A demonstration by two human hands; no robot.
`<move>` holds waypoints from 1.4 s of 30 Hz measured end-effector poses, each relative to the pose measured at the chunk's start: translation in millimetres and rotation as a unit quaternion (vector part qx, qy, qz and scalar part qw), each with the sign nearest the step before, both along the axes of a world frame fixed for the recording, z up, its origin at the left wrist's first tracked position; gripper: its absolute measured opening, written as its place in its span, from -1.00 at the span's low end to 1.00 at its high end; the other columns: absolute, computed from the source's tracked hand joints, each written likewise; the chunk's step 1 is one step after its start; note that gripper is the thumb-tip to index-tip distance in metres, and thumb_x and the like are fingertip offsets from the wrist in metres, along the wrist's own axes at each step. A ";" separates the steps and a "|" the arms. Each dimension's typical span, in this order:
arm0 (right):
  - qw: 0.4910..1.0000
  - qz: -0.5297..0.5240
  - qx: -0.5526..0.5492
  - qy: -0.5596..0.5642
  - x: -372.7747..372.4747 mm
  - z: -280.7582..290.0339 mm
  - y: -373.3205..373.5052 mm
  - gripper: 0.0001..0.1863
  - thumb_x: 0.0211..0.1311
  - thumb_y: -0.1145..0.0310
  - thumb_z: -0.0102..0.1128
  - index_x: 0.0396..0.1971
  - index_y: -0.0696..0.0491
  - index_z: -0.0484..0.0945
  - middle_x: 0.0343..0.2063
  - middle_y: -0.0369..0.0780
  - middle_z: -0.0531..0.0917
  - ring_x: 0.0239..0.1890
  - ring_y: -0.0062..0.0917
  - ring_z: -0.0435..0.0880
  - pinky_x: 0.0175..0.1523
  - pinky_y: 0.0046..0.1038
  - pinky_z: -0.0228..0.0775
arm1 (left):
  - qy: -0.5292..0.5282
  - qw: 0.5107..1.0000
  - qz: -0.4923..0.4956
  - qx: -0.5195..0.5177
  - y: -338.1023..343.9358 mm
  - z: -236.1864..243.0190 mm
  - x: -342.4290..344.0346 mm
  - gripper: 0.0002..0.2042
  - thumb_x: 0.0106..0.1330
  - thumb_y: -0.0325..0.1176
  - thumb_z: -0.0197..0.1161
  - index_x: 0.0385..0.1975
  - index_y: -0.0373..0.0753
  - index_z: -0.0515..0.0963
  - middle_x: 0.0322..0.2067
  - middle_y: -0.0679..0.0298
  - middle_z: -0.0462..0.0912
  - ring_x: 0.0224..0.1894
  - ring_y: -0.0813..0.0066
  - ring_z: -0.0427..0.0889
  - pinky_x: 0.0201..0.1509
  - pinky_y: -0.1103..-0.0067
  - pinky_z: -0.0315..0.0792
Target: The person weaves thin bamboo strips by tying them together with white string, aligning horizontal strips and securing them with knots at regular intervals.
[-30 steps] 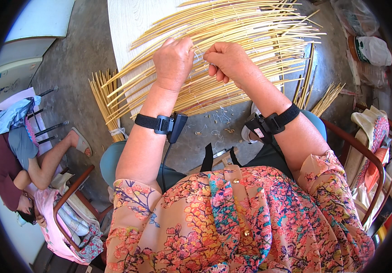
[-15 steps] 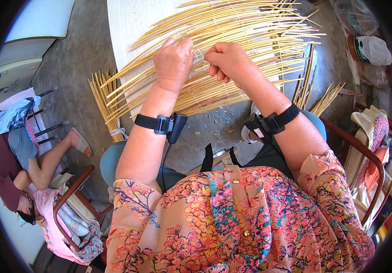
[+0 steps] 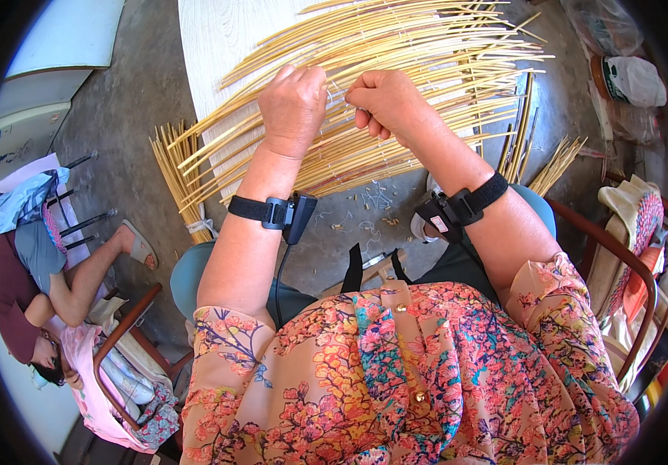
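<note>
A mat of thin straw-coloured stalks (image 3: 396, 58), bound with rows of white string, lies over a pale wood-grain tabletop (image 3: 210, 62). My left hand (image 3: 293, 108) is closed in a fist above its near left part. To the right, my right hand (image 3: 384, 105) is pinched, thumb against forefinger, with the other fingers curled. A bit of white string (image 3: 332, 87) shows in the gap between the hands, and its ends go out of sight at my fingers. The hands are close together but apart.
Bundles of loose stalks stand at the left (image 3: 183, 167) and right (image 3: 558, 167). String scraps (image 3: 372, 198) litter the concrete floor. A person (image 3: 20, 287) sits at the far left by a wooden armchair (image 3: 121, 341). Another chair (image 3: 613, 256) stands at my right.
Both hands stay closed and shift very slightly to the left. The stalk mat looks the same.
</note>
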State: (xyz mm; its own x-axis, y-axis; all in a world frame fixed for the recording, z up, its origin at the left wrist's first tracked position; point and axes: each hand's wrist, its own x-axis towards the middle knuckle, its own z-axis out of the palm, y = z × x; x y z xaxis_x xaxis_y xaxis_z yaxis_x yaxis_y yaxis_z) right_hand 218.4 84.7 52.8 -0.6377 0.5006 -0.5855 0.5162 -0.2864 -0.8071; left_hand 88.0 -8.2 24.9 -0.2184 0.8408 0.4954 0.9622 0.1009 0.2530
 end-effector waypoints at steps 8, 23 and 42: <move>1.000 -0.007 -0.007 -0.007 -2.3 -0.6 1.1 -0.87 0.08 0.39 0.10 -0.55 0.12 0.52 -0.78 -0.28 0.49 -0.86 -0.72 0.32 -0.78 -0.66 0.09 | 0.003 1.000 -0.012 0.024 0.6 -7.2 -2.8 -0.85 -0.15 -0.51 0.23 -0.69 -0.16 0.36 -0.70 0.31 0.45 -0.54 0.33 0.44 -0.52 0.49 0.37; 1.000 -0.016 0.005 -0.007 -5.2 -4.9 -1.2 -0.87 0.08 0.38 0.11 -0.55 0.11 0.53 -0.78 -0.29 0.48 -0.86 -0.74 0.30 -0.78 -0.67 0.08 | 0.039 0.999 -0.008 0.011 -3.3 -12.1 -2.9 -0.83 -0.12 -0.50 0.31 -0.66 -0.15 0.41 -0.66 0.31 0.50 -0.51 0.36 0.47 -0.49 0.53 0.37; 0.997 0.010 0.071 -0.032 -5.9 0.5 -0.1 -0.84 0.05 0.35 0.10 -0.58 0.10 0.56 -0.80 -0.32 0.49 -0.84 -0.74 0.32 -0.78 -0.65 0.08 | 0.043 0.996 -0.028 0.070 -1.2 -15.3 -2.6 -0.81 -0.14 -0.58 0.17 -0.74 -0.17 0.29 -0.73 0.30 0.37 -0.57 0.35 0.39 -0.53 0.52 0.33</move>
State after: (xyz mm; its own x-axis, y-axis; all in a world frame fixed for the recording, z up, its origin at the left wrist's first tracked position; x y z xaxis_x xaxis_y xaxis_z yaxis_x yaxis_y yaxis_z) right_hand 212.5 84.6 53.3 -0.6122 0.5688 -0.5493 0.5728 -0.1598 -0.8039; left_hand 85.4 -9.4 9.6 -0.1244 0.7721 0.6232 0.9842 0.0160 0.1766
